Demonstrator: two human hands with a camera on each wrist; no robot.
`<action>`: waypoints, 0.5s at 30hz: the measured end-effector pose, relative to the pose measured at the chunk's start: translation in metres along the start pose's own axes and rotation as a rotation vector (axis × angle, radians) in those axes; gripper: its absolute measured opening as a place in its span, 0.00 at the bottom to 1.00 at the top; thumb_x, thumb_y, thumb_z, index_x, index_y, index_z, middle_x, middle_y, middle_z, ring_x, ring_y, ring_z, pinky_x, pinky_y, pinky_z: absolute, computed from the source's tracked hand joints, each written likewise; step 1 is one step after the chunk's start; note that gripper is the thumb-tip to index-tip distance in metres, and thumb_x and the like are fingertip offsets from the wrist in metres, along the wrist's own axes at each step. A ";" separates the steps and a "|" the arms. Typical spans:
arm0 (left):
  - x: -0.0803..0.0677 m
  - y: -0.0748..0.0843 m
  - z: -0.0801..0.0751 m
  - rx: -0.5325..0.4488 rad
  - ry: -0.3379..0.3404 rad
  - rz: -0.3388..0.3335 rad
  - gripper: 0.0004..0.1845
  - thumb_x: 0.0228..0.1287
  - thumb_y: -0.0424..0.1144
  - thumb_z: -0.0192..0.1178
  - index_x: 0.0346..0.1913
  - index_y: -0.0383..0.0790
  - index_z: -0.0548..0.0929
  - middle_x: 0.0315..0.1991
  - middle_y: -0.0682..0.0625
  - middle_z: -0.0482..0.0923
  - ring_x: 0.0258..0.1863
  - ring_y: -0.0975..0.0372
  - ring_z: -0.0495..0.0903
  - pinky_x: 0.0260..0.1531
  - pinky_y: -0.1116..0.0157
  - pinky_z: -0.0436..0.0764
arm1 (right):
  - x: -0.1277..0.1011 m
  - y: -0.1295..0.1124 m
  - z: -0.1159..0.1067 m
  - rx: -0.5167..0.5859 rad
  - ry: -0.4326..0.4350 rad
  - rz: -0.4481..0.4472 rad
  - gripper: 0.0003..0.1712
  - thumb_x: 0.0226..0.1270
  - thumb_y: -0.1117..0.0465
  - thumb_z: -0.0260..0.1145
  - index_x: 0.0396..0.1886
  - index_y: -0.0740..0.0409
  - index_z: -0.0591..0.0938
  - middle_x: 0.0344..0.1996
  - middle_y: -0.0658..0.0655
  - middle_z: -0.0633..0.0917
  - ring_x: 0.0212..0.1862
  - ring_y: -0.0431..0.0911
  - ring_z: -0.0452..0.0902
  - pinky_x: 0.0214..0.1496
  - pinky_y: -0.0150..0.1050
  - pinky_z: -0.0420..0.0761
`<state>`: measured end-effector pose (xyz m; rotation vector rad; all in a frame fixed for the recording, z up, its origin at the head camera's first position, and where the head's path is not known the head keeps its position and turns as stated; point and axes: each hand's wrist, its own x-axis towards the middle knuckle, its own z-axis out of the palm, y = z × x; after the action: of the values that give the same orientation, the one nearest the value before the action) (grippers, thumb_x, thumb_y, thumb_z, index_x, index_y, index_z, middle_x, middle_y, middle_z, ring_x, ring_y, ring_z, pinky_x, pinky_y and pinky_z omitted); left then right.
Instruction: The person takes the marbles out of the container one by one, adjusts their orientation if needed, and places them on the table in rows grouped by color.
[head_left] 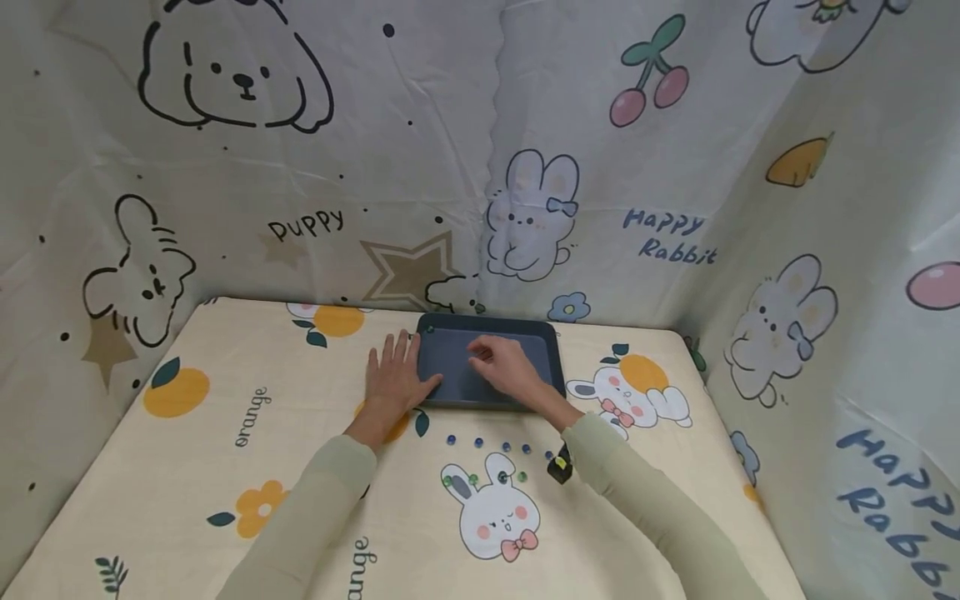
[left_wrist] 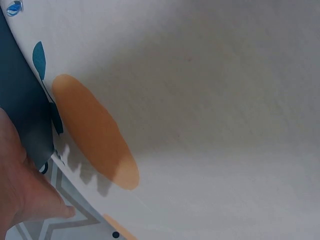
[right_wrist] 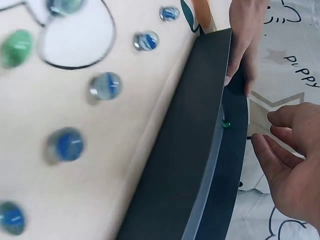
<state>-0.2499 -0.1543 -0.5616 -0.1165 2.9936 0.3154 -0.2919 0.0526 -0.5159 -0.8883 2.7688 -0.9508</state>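
A dark tray (head_left: 551, 354) is seen lying on a table covered with a printed cloth (head_left: 187, 467), close to the back curtain, its long side running left to right across the person's front. The left hand (head_left: 393, 375) is laid flat on the cloth with straight fingers, its thumb side resting against the tray's left edge; nothing is held in it. The right hand (head_left: 504, 363) is held over the tray's floor, fingers loosely bent. No marble can be made out between them in the head view, and in the right wrist view the fingertips (right_wrist: 260, 142) are seen apart and empty, though the view is partial, so this is given with some caution.

One small green marble (right_wrist: 225, 124) is seen inside the tray, near its far left corner, just beyond the right hand's fingertips and nearer to that hand than to the left. A loose row of blue and green marbles (head_left: 480, 442) lies on the cloth on the near side of the tray, between the two sleeves, well apart from both hands. A small black and yellow object (head_left: 559, 467) sits by the right wrist.

Readable writing: "orange" on the cloth; "Puppy" and "Happy Rabbit" on the curtain (head_left: 667, 233).
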 end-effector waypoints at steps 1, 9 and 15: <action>0.000 0.000 0.001 0.003 0.007 0.000 0.51 0.67 0.67 0.53 0.81 0.40 0.46 0.80 0.39 0.40 0.78 0.45 0.38 0.73 0.42 0.38 | 0.008 -0.001 0.002 0.000 -0.007 0.007 0.13 0.71 0.63 0.66 0.52 0.63 0.84 0.46 0.56 0.87 0.45 0.46 0.84 0.48 0.39 0.83; 0.000 -0.001 0.001 0.010 0.015 0.004 0.51 0.68 0.67 0.52 0.81 0.40 0.47 0.80 0.40 0.41 0.78 0.45 0.39 0.73 0.42 0.40 | 0.052 -0.003 0.029 -0.023 -0.027 0.050 0.17 0.70 0.64 0.66 0.57 0.62 0.82 0.52 0.59 0.85 0.51 0.50 0.83 0.51 0.43 0.83; 0.000 -0.002 0.000 0.011 0.012 0.007 0.51 0.67 0.68 0.52 0.81 0.41 0.47 0.80 0.40 0.42 0.78 0.45 0.40 0.73 0.42 0.41 | 0.070 -0.008 0.048 -0.065 -0.060 0.089 0.18 0.71 0.63 0.66 0.58 0.63 0.82 0.51 0.59 0.85 0.52 0.50 0.83 0.54 0.43 0.81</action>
<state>-0.2501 -0.1561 -0.5622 -0.1077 3.0079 0.3006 -0.3338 -0.0167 -0.5424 -0.7815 2.7765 -0.8119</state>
